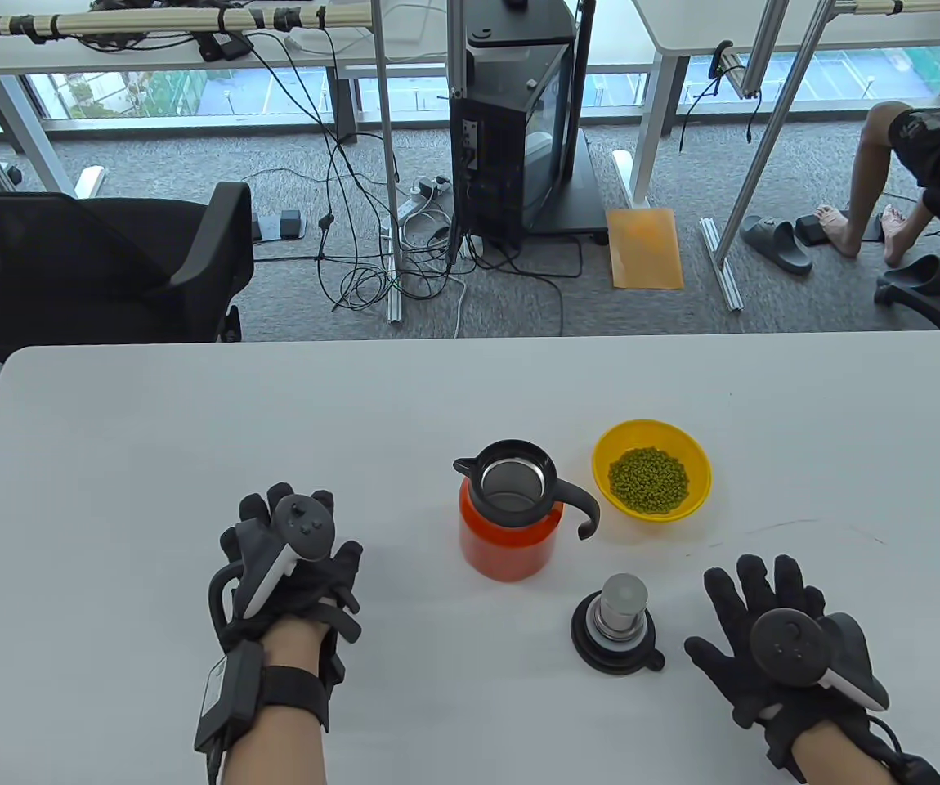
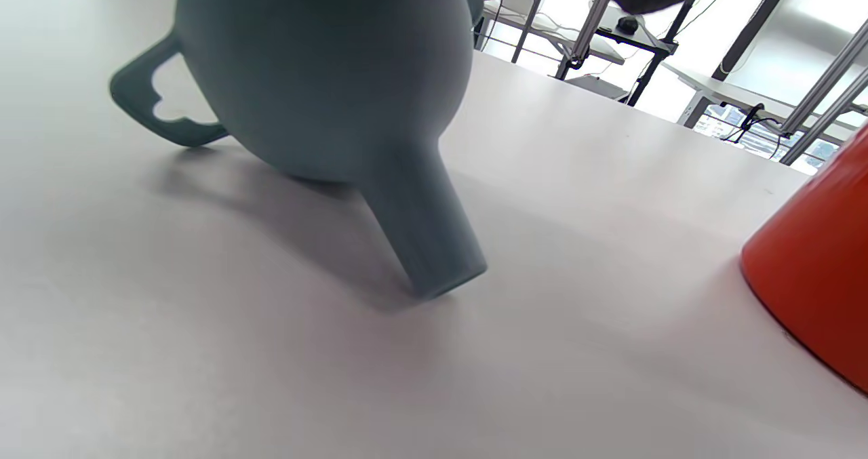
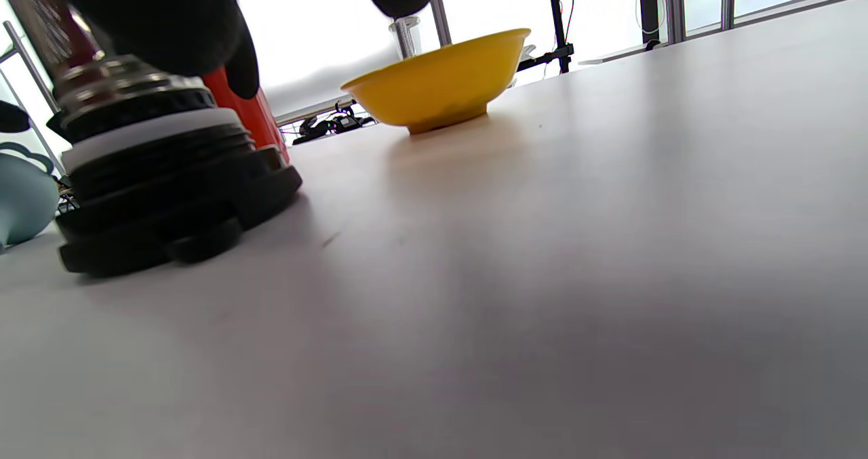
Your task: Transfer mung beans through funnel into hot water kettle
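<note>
Orange kettle (image 1: 509, 531) stands upright near table centre, lid off; mouth open, bare steel interior visible, no beans seen inside. Black handle points toward the yellow bowl (image 1: 687, 448), which sits just beside the kettle on its far right. Bowl holds a shallow heap of green mung beans (image 1: 648, 480) covering its bottom.

Kettle lid (image 1: 619, 624) rests on the white table (image 1: 151, 425) in front of the kettle, stopper side up, steel plug on top of the black cap.

Grey-blue funnel (image 2: 339, 100) lies tilted on the table, spout tip touching the surface, loop handle to one side in the left wrist view; it sits under the left hand and is hidden in the table view.

Left hand (image 1: 290, 564): over the funnel, fingers curved downward; whether they grip the funnel, cannot tell.

Right hand (image 1: 772, 630): palm down, fingers spread flat, just right of the lid, holding nothing.
</note>
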A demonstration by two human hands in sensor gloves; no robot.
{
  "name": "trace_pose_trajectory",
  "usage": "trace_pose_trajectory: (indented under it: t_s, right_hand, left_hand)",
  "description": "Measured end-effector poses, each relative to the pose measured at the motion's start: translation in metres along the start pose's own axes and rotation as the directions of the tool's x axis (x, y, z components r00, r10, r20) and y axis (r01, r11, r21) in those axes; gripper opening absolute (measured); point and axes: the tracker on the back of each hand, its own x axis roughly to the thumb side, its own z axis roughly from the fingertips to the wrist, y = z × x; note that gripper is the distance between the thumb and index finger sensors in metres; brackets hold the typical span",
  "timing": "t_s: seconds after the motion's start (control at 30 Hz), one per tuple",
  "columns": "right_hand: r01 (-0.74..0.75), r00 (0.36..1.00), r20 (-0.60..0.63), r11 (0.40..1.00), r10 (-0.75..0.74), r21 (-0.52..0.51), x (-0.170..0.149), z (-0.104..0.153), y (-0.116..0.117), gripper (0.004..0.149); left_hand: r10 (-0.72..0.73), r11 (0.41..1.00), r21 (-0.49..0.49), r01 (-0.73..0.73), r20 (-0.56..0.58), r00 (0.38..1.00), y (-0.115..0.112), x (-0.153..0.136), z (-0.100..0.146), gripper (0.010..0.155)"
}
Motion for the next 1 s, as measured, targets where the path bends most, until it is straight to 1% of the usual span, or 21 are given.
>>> trace_pose_trajectory:
  t_s: [0.07,0.2,0.27,0.4,0.47,0.5,0.63,0.7,0.77,0.9,1.0]
  right_hand:
    - [0.007,1.0,0.0,1.0,-0.007,0.0,0.0,0.0,0.0,0.089]
    - [0.024,1.0,0.005,1.0,-0.024,0.01,0.0,-0.001,0.0,0.089]
    - [0.03,1.0,0.007,0.999,-0.03,0.017,0.0,-0.001,0.0,0.089]
    - [0.037,0.999,0.009,0.999,-0.037,0.031,0.0,-0.002,0.001,0.089]
    - [0.04,0.999,0.007,0.999,-0.04,0.034,0.0,-0.002,0.001,0.088]
    - [0.042,0.999,0.007,0.999,-0.042,0.033,0.0,-0.002,0.0,0.088]
    - [0.051,0.999,0.007,0.998,-0.051,0.029,-0.001,-0.003,0.0,0.088]
    - [0.056,0.998,0.008,0.998,-0.056,0.03,-0.001,-0.003,0.0,0.088]
    - [0.06,0.998,0.009,0.998,-0.06,0.032,-0.002,-0.003,-0.001,0.088]
    - [0.066,0.998,0.011,0.997,-0.067,0.034,-0.002,-0.003,-0.001,0.088]
    - [0.072,0.997,0.012,0.997,-0.073,0.034,-0.003,-0.002,-0.001,0.087]
  left_hand:
    - [0.012,1.0,-0.013,-0.012,-0.021,1.0,-0.004,-0.007,-0.005,0.078]
    - [0.036,0.999,-0.036,-0.037,-0.024,0.999,-0.014,-0.013,-0.012,0.079]
    - [0.016,1.0,0.016,-0.016,-0.013,1.0,-0.015,-0.013,-0.014,0.077]
    - [-0.004,0.998,0.06,0.007,-0.045,0.999,-0.015,-0.013,-0.015,0.076]
    - [0.002,0.997,0.08,0.001,-0.03,1.0,-0.013,-0.011,-0.015,0.076]
    - [0.019,0.995,0.095,-0.018,-0.007,1.0,-0.012,-0.011,-0.015,0.075]
    - [0.131,0.986,0.105,-0.131,0.008,0.991,-0.008,-0.012,-0.013,0.074]
    - [0.168,0.979,0.116,-0.169,0.019,0.986,-0.004,-0.01,-0.011,0.073]
    - [0.168,0.974,0.145,-0.174,0.052,0.984,0.002,-0.006,-0.006,0.071]
    - [0.112,0.969,0.206,-0.136,0.123,0.986,0.016,0.007,0.004,0.066]
    - [0.055,0.962,0.255,-0.096,0.163,0.985,0.032,0.02,0.014,0.065]
